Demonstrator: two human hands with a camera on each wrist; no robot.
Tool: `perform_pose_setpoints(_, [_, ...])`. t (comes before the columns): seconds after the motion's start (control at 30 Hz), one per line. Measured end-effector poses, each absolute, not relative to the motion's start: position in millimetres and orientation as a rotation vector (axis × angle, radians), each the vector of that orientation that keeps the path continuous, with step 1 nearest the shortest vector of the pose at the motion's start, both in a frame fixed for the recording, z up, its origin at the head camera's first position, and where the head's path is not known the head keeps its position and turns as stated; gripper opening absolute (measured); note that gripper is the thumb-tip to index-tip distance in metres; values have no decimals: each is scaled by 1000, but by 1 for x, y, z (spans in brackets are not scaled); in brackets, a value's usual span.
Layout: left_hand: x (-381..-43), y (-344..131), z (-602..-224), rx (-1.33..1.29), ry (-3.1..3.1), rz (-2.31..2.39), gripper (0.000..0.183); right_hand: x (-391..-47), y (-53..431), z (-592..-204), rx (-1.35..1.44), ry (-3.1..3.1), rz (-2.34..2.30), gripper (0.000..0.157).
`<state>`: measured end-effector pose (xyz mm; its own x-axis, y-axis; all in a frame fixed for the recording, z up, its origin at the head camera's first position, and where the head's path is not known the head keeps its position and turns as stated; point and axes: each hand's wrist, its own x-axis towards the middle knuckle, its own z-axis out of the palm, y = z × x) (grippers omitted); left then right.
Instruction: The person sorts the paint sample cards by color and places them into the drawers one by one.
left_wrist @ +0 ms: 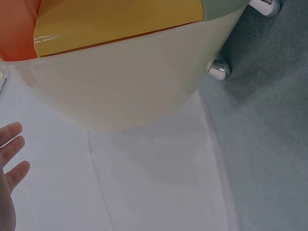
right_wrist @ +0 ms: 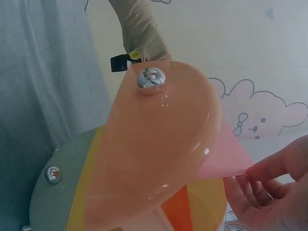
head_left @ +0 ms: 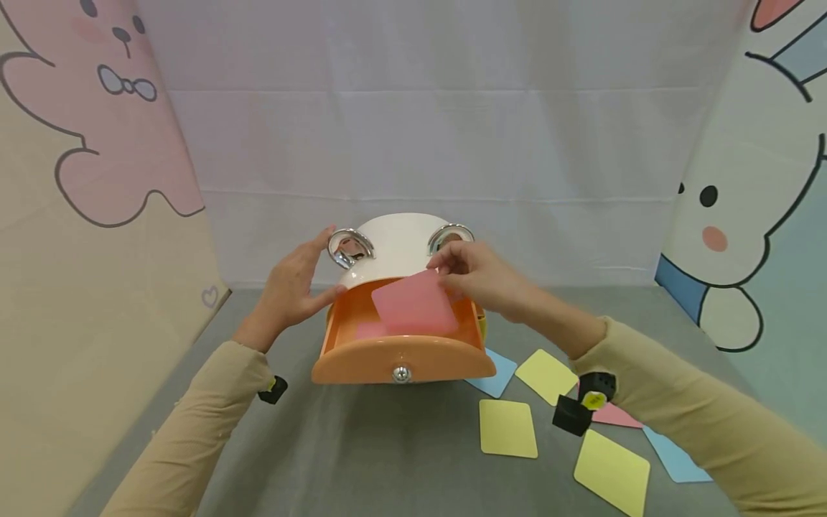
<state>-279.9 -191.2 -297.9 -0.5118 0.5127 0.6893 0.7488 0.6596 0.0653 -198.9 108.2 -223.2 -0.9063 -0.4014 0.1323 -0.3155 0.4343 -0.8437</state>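
A small rounded cabinet (head_left: 403, 244) with a white top and two chrome rings stands on the table, its orange drawer (head_left: 358, 360) pulled out. My right hand (head_left: 481, 278) pinches a pink card (head_left: 413, 305) by its upper corner, tilted over the drawer. In the right wrist view the pink card (right_wrist: 224, 154) shows between thumb and fingertips, partly hidden behind the drawer front. More pink (head_left: 370, 329) lies inside the drawer, below the held card. My left hand (head_left: 291, 287) is at the cabinet's left side, thumb extended toward the drawer opening, fingers up by the left chrome ring (head_left: 351, 248).
Right of the cabinet, yellow cards (head_left: 508, 429), a blue card (head_left: 494, 373) and a pink card (head_left: 617, 415) lie scattered on the grey table (head_left: 310, 459). White cloth (head_left: 420, 143) hangs behind, with cartoon-printed cloths at both sides.
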Motion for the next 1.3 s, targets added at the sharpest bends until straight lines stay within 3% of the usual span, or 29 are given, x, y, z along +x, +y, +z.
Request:
perform_pose_setpoints(0.7, [-280, -194, -300, -971, -2234, -471, 88, -192, 92, -259, -569, 2454, -1647, 19])
perform_pose_setpoints(1.3, [-282, -192, -297, -975, -2232, -465, 89, -202, 134, -248, -669, 2679, -1473, 21])
